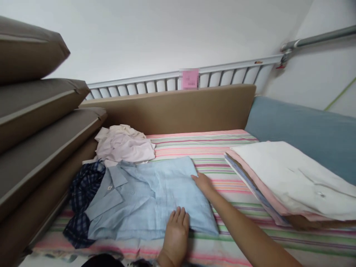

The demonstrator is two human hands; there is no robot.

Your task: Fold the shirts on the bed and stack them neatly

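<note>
A light blue collared shirt (139,196) lies spread on the striped sheet, its collar toward the left and its right end folded over. My left hand (176,231) rests flat on the shirt's near edge, fingers stretched out together. At the shirt's right edge is my right hand (202,183), its fingertips closed on the fabric there; some of its fingers are hidden. Under the collar side, a crumpled dark blue plaid garment (83,200) sticks out. Behind the shirt sits a loose heap of pale pinkish-white clothing (125,144).
To the right lies a stack of folded clothes (289,178), white on top with pink, blue and brown below. Brown cushions (41,148) pile up on the left. A brown panel (178,111) and white railing (158,85) stand behind; a blue-grey padded surface (300,129) borders the right.
</note>
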